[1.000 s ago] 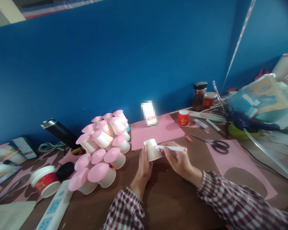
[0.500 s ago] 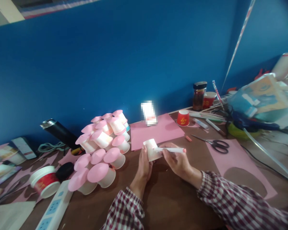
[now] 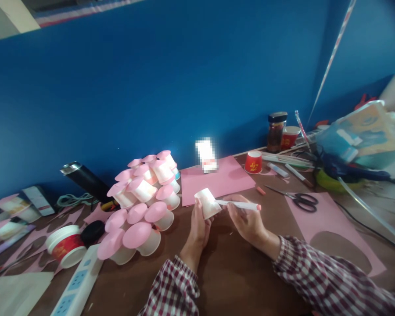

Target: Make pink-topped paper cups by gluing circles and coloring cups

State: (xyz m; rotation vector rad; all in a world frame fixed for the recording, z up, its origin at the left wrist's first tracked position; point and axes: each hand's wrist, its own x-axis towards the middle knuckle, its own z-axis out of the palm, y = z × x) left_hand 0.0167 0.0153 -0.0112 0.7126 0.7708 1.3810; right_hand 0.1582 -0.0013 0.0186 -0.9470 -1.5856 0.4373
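Observation:
My left hand [image 3: 200,224] is closed around a white paper cup [image 3: 206,203], tilted above the table. In my right hand [image 3: 245,224] is a white marker [image 3: 242,204] with a pinkish end, its tip pointing left at the side of the cup; whether it touches cannot be made out. A small pink marker cap [image 3: 260,190] lies on the table beyond my right hand. Pink paper sheets [image 3: 224,180] lie flat behind the cup. Left of my hands stand several cups with pink paper tops [image 3: 141,237] in a cluster.
Scissors [image 3: 304,202] lie on a cut pink sheet [image 3: 325,219] at the right. A red paper cup [image 3: 253,163] stands behind, near a dark lidded jar [image 3: 276,131]. At left are a power strip [image 3: 77,281], stacked cups [image 3: 66,245] and a leaning black flask [image 3: 87,180].
The marker has drawn back slightly right from the cup, and the cup is tilted a little more. The other person's hand at the far left edge is gone from view.

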